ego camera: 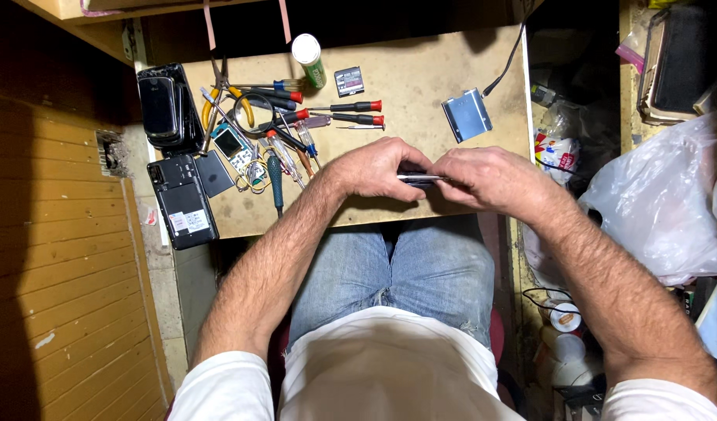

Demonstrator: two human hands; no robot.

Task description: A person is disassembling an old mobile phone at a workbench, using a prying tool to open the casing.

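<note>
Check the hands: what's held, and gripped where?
Both hands, left hand and right hand, pinch a thin, flat device edge-on, one at each end. What device it is can't be told.

Bare desk (421,86) ahead — screwdrivers (339,113) crowd left; metal plate (467,114) right.

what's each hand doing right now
Left hand: closed on the left end of a thin, flat device.
Right hand: closed on the right end of the same device.
</note>
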